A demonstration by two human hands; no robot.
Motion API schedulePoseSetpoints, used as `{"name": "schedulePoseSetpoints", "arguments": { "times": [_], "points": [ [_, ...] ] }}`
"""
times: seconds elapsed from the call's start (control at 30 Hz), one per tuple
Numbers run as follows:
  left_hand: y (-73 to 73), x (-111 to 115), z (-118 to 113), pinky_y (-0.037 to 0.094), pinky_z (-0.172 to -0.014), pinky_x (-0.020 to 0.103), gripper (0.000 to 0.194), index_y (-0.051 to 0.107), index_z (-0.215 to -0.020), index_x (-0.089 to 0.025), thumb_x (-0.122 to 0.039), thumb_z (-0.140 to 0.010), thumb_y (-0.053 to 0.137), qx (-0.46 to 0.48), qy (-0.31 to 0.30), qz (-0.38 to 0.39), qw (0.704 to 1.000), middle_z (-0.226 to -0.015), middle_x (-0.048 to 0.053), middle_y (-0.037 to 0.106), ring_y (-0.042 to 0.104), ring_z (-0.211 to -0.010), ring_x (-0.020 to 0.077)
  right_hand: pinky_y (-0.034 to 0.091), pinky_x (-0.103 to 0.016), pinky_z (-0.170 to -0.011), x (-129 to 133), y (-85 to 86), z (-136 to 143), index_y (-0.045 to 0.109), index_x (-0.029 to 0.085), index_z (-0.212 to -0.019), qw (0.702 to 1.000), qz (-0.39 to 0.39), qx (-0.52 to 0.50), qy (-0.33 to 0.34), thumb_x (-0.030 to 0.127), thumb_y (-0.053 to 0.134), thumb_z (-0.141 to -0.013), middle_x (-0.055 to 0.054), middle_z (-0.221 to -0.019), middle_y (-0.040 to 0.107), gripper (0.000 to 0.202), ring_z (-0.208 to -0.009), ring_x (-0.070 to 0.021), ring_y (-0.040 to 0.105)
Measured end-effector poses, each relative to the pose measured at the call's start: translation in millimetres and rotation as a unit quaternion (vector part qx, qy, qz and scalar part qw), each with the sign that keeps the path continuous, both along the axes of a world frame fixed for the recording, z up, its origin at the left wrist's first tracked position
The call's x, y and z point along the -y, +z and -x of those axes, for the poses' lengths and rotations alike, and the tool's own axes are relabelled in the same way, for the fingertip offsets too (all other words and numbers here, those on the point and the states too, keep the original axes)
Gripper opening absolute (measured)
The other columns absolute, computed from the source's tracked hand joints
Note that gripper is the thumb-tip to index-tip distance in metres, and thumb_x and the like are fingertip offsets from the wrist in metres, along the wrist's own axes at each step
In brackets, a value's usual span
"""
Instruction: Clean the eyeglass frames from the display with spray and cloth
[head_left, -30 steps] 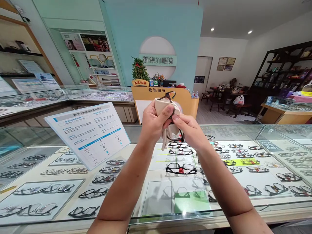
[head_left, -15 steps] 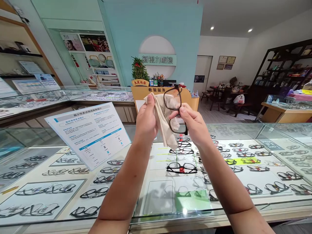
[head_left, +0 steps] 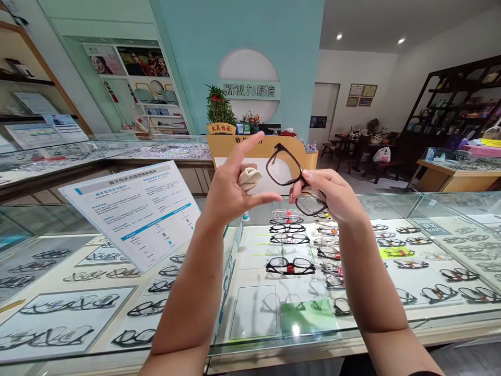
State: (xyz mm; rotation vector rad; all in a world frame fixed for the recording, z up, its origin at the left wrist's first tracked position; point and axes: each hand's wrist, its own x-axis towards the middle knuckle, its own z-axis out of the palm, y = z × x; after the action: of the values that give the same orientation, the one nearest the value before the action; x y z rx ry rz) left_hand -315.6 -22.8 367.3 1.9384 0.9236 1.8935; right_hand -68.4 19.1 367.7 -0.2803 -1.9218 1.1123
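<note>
Dark-framed glasses [head_left: 284, 183] hang tilted in the air, pinched at the bridge by my right hand [head_left: 329, 193]. A beige cloth [head_left: 249, 179] is bunched in the palm of my left hand [head_left: 230, 190], held by its curled fingers. The thumb and index finger of that hand are spread wide apart, pointing toward the glasses without touching them. Both hands are above the glass display counter [head_left: 250, 334].
Rows of glasses [head_left: 290, 265] lie inside the counter. A printed sheet [head_left: 136, 209] stands tilted at the left, near my left forearm. Behind the counter are a wooden cashier desk [head_left: 258, 142], a potted plant [head_left: 219, 108] and a dark shelf [head_left: 462, 104].
The cloth has come away from the glasses and is now crumpled in my left palm. My left thumb and index finger have spread. My right hand has moved slightly right with the glasses.
</note>
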Motion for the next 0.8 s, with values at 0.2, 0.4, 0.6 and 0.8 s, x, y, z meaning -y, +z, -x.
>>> {"name": "schedulePoseSetpoints", "arguments": {
  "times": [0.2, 0.4, 0.6, 0.8],
  "points": [
    [8.1, 8, -4, 0.055, -0.082, 0.036, 0.080, 0.085, -0.122, -0.028, -0.066, -0.057, 0.110, -0.171, 0.071, -0.084, 0.979, -0.090, 0.003, 0.071, 0.064, -0.084, 0.0228, 0.060, -0.037, -0.079, -3, 2.9, -15, 0.085, 0.023, -0.078, 0.996, -0.018, 0.077, 0.046, 0.067, 0.066, -0.109, -0.007, -0.077, 0.082, 0.057, -0.070, -0.0189, 0.072],
    [11.9, 10, -7, 0.059, -0.106, 0.046, 0.077, 0.085, -0.120, -0.028, -0.074, -0.062, 0.105, -0.230, 0.095, -0.142, 0.958, -0.123, 0.011, 0.078, 0.071, -0.114, 0.0327, 0.059, -0.038, -0.074, 1, 3.8, -20, 0.086, 0.024, -0.076, 0.995, -0.012, 0.087, 0.038, 0.062, 0.066, -0.110, -0.006, -0.076, 0.083, 0.055, -0.063, -0.0189, 0.067],
    [7.7, 5, -5, 0.057, -0.114, 0.049, 0.077, 0.084, -0.119, -0.030, -0.071, -0.058, 0.108, -0.188, 0.112, -0.150, 0.964, -0.127, 0.011, 0.081, 0.073, -0.120, 0.0355, 0.061, -0.042, -0.087, 9, 1.9, -11, 0.086, 0.025, -0.078, 0.987, -0.079, -0.025, -0.139, 0.079, 0.055, -0.108, -0.007, -0.082, 0.080, 0.069, -0.082, -0.0227, 0.074],
    [3.6, 0, -2, 0.058, -0.114, 0.051, 0.078, 0.079, -0.126, -0.032, -0.066, -0.062, 0.108, -0.076, 0.171, -0.202, 0.961, -0.133, 0.010, 0.078, 0.068, -0.136, 0.0371, 0.058, -0.049, -0.111, 2, -5.7, -5, 0.078, 0.030, -0.128, 0.913, -0.235, -0.154, -0.295, 0.064, 0.064, -0.108, -0.009, -0.130, 0.078, 0.041, -0.124, -0.0288, 0.073]
  ]
}}
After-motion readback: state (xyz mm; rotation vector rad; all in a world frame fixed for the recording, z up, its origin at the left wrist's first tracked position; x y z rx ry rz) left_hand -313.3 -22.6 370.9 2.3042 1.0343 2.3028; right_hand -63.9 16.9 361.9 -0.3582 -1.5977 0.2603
